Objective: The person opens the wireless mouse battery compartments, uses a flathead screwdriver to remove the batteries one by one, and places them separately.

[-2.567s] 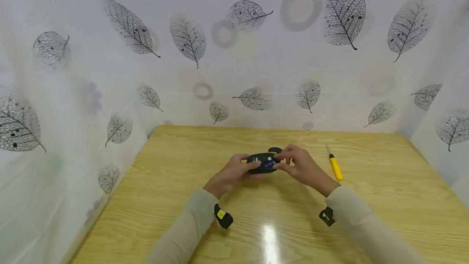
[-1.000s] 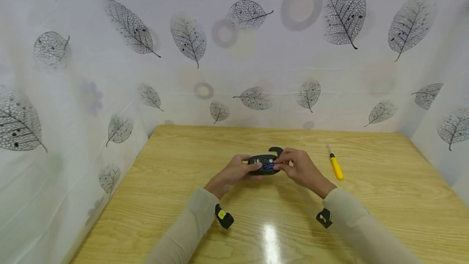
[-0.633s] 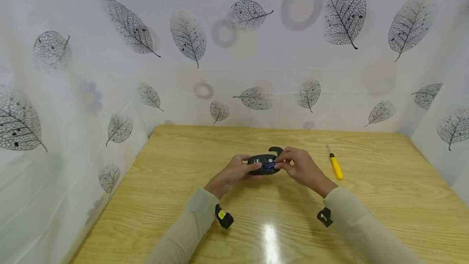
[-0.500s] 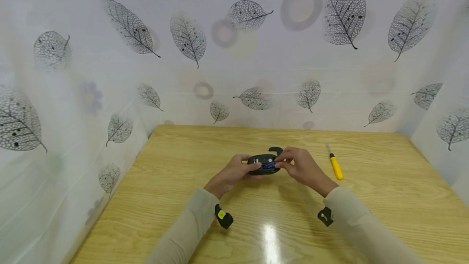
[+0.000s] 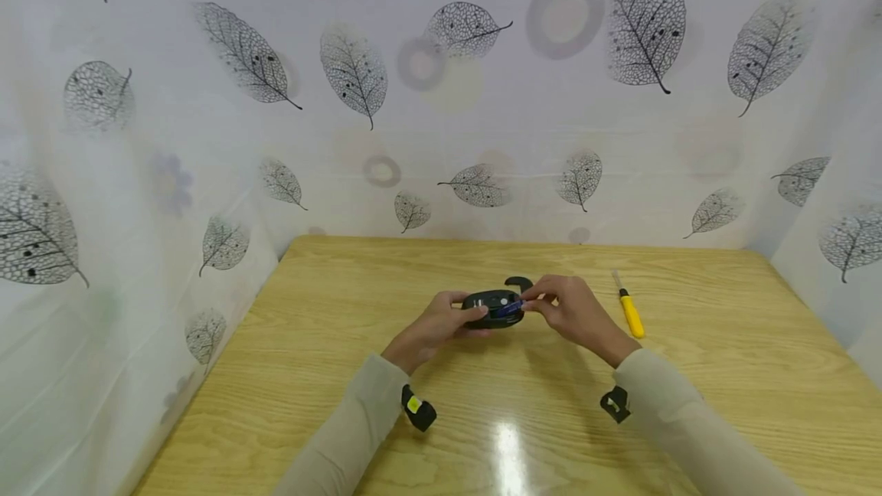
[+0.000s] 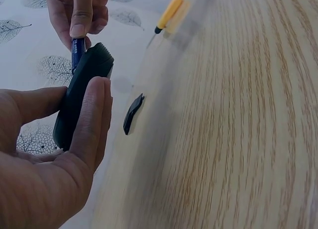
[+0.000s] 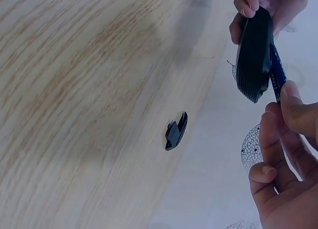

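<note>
A black wireless mouse is held underside up above the table, its battery bay uncovered. My left hand grips its left end, with the thumb across the underside. A blue battery sits slanted in the bay, its right end raised out. My right hand pinches that raised end between thumb and fingers. In the right wrist view the battery sticks out from the mouse at an angle. The black battery cover lies on the table just behind the mouse.
A screwdriver with a yellow handle lies on the wooden table, right of my right hand. A white curtain with a leaf print hangs behind the table and along its sides.
Earlier the battery lay lower in the mouse's bay; its right end has since risen and its slant has grown. My right hand has drawn slightly right with it, while my left hand keeps its grip.
</note>
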Available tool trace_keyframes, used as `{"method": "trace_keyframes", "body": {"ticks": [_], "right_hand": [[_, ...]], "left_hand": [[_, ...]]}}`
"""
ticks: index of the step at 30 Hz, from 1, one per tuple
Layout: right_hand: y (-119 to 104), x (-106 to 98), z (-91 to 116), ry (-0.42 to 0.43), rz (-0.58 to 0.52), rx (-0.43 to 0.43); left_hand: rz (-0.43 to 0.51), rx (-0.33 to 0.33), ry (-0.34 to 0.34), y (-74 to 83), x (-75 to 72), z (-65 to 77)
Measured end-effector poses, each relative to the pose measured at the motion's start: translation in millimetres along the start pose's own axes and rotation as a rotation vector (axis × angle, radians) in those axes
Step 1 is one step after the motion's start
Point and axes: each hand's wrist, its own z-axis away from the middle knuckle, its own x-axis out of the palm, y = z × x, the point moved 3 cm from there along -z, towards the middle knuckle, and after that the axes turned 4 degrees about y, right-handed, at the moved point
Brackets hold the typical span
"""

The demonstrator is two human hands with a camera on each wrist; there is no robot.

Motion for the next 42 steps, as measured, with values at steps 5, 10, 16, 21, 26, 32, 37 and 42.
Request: {"method": "trace_keyframes", "body": {"ticks": [5, 10, 16, 21, 26, 32, 37, 42], "right_hand": [[0.6, -3.3, -1.1, 0.016, -0.003, -0.010], [1.7, -6.1, -1.1, 0.030, -0.007, -0.016], [7.0, -11.0, 0.4, 0.028, 0.011, 0.011], [10.8, -18.1, -0.2, 0.047, 0.030, 0.019], [17.7, -24.7, 0.9, 0.057, 0.052, 0.055], [30.0, -29.9, 5.0, 0.041, 0.076, 0.136], [38.6, -33.5, 8.0, 0.042, 0.097, 0.189], [46.9, -35.5, 10.5, 0.032, 0.101, 0.236]], "left_hand": [[-0.008, 0.000, 0.008, -0.4, -2.9, 1.3], [-0.014, 0.006, 0.014, -2.3, -6.1, 1.6], [-0.014, 0.013, 0.011, -4.3, -9.8, 1.0], [-0.020, 0.011, 0.022, -4.6, -11.9, 1.4], [-0.017, 0.013, 0.025, -4.1, -12.6, 2.6], [-0.015, 0.020, 0.014, -3.0, -12.7, 3.6], [-0.007, 0.025, 0.009, -3.0, -12.8, 4.1], [-0.002, 0.028, 0.010, -3.2, -12.9, 4.7]]}}
